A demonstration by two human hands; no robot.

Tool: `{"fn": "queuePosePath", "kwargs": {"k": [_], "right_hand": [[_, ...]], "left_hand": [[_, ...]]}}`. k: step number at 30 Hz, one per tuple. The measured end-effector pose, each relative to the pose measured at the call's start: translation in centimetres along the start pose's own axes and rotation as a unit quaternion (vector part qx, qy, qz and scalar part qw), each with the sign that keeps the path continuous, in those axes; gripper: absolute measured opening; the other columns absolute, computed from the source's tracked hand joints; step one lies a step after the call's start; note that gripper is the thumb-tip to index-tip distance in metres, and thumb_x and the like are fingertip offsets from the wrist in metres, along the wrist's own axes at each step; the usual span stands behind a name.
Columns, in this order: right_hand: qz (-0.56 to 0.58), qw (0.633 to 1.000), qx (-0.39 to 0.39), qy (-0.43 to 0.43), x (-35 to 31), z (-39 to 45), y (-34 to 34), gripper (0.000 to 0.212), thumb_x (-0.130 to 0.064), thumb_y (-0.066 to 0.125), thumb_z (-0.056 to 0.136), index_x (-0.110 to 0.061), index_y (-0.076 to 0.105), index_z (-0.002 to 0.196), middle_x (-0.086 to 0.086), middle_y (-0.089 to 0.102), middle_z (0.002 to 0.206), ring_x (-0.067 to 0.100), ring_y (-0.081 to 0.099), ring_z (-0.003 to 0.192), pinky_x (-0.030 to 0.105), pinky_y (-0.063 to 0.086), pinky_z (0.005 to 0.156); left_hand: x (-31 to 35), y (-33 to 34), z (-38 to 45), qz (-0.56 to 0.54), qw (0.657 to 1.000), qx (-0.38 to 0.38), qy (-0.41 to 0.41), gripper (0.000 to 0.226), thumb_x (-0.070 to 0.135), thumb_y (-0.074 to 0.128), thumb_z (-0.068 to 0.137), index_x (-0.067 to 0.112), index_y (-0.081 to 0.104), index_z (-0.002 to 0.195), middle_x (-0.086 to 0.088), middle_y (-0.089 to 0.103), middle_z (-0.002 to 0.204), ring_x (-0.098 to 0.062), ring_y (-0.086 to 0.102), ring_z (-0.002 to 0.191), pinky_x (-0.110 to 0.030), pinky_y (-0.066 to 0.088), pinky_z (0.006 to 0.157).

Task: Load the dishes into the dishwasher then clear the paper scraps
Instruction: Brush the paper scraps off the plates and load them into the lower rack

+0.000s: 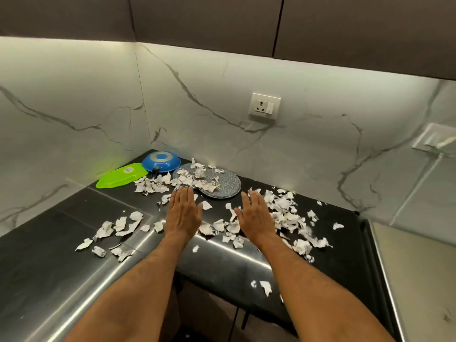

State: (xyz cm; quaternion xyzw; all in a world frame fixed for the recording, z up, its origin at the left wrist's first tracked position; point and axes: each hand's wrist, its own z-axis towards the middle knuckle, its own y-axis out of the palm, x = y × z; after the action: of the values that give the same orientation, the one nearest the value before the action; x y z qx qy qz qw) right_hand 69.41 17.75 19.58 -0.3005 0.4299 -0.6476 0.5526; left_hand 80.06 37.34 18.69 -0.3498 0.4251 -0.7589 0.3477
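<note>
Torn white paper scraps (286, 213) lie scattered across most of the black countertop (44, 255), thickest at the right and in a heap at the far middle. A round speckled grey plate (229, 185) sits at the far middle, with scraps piled on its left half. Left of it, in the far corner, a blue bowl (161, 161) rests upside down, and a green leaf-shaped plate (123, 177) lies just left of that, also face down by the look of its base ring.

Both forearms reach out from the near edge. The left hand (183, 213) is flat, palm down, fingers straight and together, its fingertips at the near rim of the grey plate among scraps. The right hand (255, 217) is likewise flat with straight fingers over the scraps. Neither holds anything.

White marble-veined walls (74, 99) meet at the corner under dark upper cabinets (209, 18); a white socket (265, 106) is on the far wall.
</note>
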Motion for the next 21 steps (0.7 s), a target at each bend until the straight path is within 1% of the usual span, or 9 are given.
{"fn": "queuePosePath", "kwargs": {"k": [3, 7, 11, 14, 16, 19, 21], "right_hand": [[0.011, 1.0, -0.002, -0.012, 2.2, 4.0, 1.8, 0.053, -0.032, 0.067, 0.094, -0.001, 0.052, 0.135, 0.023, 0.056, 0.13, 0.037, 0.053, 0.125, 0.048, 0.042, 0.113], [0.018, 1.0, -0.024, -0.003, 4.2, 8.0, 4.9, 0.054, -0.034, 0.062, 0.097, -0.001, 0.05, 0.138, 0.023, 0.055, 0.133, 0.037, 0.051, 0.128, 0.049, 0.04, 0.115], [0.018, 0.999, -0.041, -0.002, 5.3, 11.5, 7.6, 0.056, -0.04, 0.056, 0.099, -0.004, 0.046, 0.141, 0.019, 0.053, 0.136, 0.033, 0.048, 0.13, 0.046, 0.039, 0.115], [0.024, 0.998, -0.055, 0.003, 5.8, 13.8, 9.4, 0.057, -0.044, 0.051, 0.101, -0.006, 0.044, 0.143, 0.015, 0.052, 0.135, 0.028, 0.047, 0.127, 0.042, 0.04, 0.113], [0.029, 0.998, -0.061, 0.002, 6.0, 15.4, 10.6, 0.056, -0.044, 0.052, 0.101, -0.006, 0.045, 0.141, 0.014, 0.052, 0.134, 0.027, 0.047, 0.125, 0.04, 0.041, 0.112], [0.047, 0.996, -0.072, 0.005, 6.2, 17.8, 12.3, 0.055, -0.043, 0.052, 0.102, -0.007, 0.044, 0.142, 0.013, 0.05, 0.137, 0.026, 0.046, 0.126, 0.038, 0.04, 0.113], [0.057, 0.995, -0.083, 0.012, 6.6, 19.5, 13.7, 0.053, -0.043, 0.05, 0.103, -0.008, 0.043, 0.142, 0.011, 0.049, 0.136, 0.024, 0.045, 0.124, 0.037, 0.041, 0.111]], "left_hand": [[0.8, 1.3, 3.6, 0.011, 1.0, -0.002, -0.016, 0.063, 0.038, 0.05, 0.1, 0.002, 0.034, 0.149, -0.02, 0.041, 0.151, -0.032, 0.034, 0.145, -0.045, 0.023, 0.124], [0.9, 3.5, 6.5, 0.022, 0.999, -0.019, -0.024, 0.064, 0.038, 0.048, 0.101, 0.001, 0.033, 0.15, -0.02, 0.038, 0.153, -0.032, 0.031, 0.147, -0.045, 0.02, 0.125], [0.2, 5.9, 9.1, 0.033, 0.998, -0.034, -0.034, 0.063, 0.04, 0.041, 0.103, 0.001, 0.03, 0.152, -0.02, 0.037, 0.155, -0.03, 0.029, 0.147, -0.044, 0.018, 0.125], [0.0, 7.5, 10.8, 0.032, 0.997, -0.053, -0.045, 0.062, 0.041, 0.037, 0.105, 0.002, 0.028, 0.153, -0.018, 0.034, 0.157, -0.029, 0.027, 0.148, -0.042, 0.017, 0.125], [-0.2, 8.6, 12.1, 0.033, 0.997, -0.053, -0.045, 0.061, 0.041, 0.037, 0.105, 0.003, 0.03, 0.151, -0.018, 0.037, 0.154, -0.028, 0.031, 0.146, -0.041, 0.019, 0.125], [-0.7, 10.4, 14.0, 0.033, 0.997, -0.048, -0.052, 0.055, 0.041, 0.039, 0.103, 0.005, 0.039, 0.144, -0.013, 0.048, 0.142, -0.025, 0.043, 0.134, -0.041, 0.03, 0.12], [-1.0, 11.4, 15.1, 0.032, 0.997, -0.041, -0.065, 0.051, 0.039, 0.043, 0.102, 0.005, 0.044, 0.14, -0.012, 0.053, 0.135, -0.024, 0.048, 0.127, -0.04, 0.035, 0.116]]}}
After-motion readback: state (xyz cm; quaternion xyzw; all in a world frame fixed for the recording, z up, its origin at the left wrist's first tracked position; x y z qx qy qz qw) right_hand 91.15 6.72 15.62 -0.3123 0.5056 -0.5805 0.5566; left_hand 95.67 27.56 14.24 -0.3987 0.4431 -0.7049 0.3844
